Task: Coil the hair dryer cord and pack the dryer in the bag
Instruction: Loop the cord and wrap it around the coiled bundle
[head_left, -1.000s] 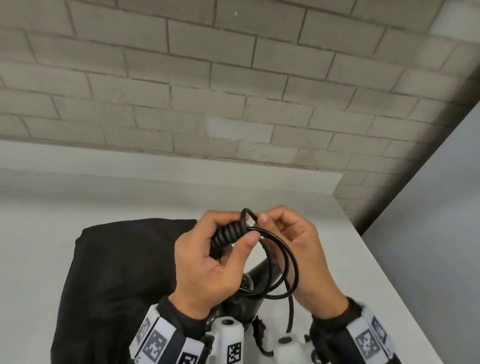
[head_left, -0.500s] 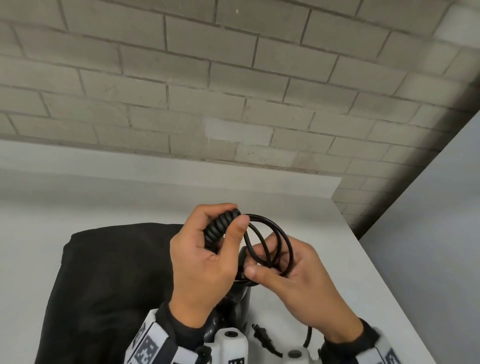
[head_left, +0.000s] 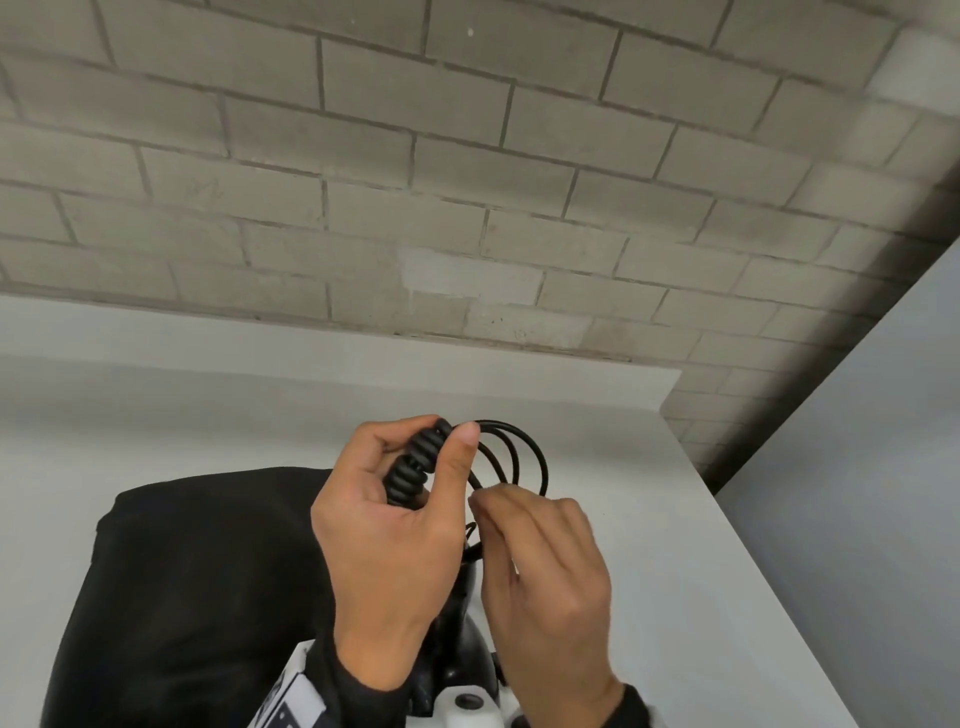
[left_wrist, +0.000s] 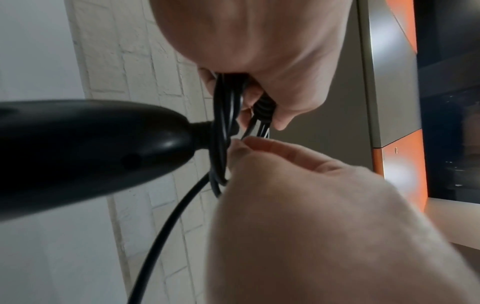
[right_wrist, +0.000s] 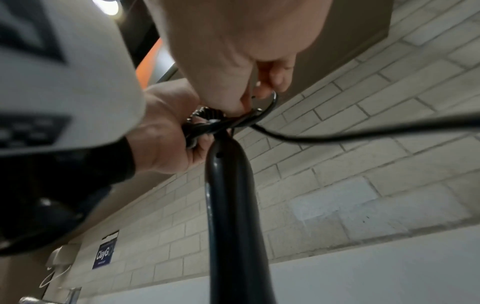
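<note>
Loops of thin black rubber cord (head_left: 524, 457) stand upright in the left hand (head_left: 387, 525), curled round them above the black fabric bag (head_left: 197, 587); at the wrist views, right-hand fingers (left_wrist: 262, 145) pinch one strand just beside the glossy black dryer handle (right_wrist: 231, 195).

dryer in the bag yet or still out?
Still out. The dryer hangs by its cord from the left hand, in front of the bag lying on the table.
</note>
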